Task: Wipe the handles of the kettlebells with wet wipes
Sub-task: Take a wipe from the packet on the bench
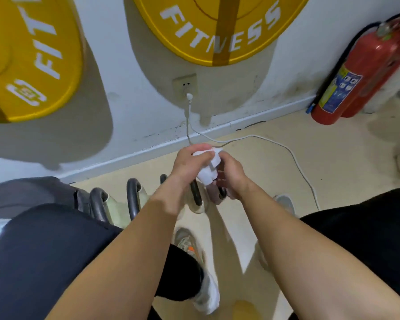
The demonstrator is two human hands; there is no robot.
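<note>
Kettlebells [133, 195] stand in a row on the floor below the wall socket [185, 85]. Also below that socket, over one dark handle [195, 194], the left hand [189, 162] and right hand [231, 179] both grasp a crumpled white wet wipe [208, 168].

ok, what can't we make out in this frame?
Head view only.
Whether the wet wipe touches the kettlebell handle below: left hand and right hand cover it.
Kettlebell bodies: mostly hidden by left forearm and leg.
Fire extinguisher label: too small.
Left yellow plate: cut off by frame edge.
</note>
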